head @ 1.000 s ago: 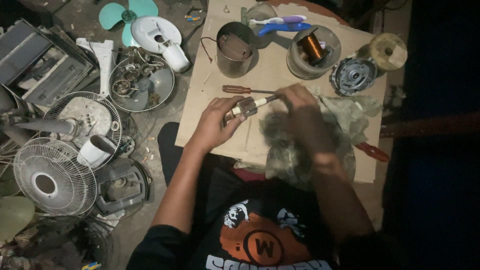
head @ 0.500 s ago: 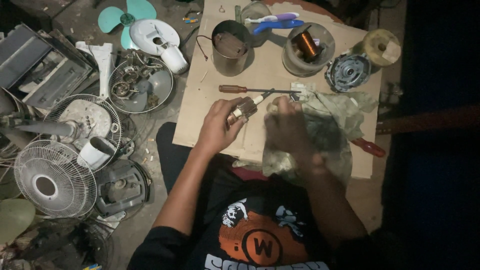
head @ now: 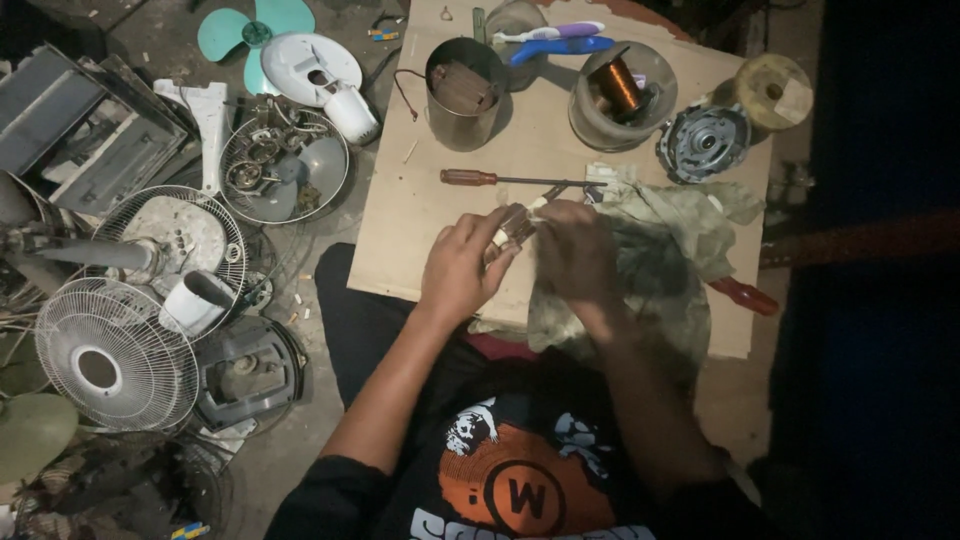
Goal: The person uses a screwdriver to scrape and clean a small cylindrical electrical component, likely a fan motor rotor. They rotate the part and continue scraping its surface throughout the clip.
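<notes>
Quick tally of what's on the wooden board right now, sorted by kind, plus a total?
On the board:
Screwdrivers: 2, brown-handled, red-handled
Round containers: 2, metal tin, clear tub holding a copper coil
Motor housing: 1
Tape roll: 1
Toothbrushes: 2
Rag: 1
Small part held in left hand and right hand: 1
Total: 10

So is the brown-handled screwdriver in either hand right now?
No, the screwdriver lies on the board, above both hands.
</notes>
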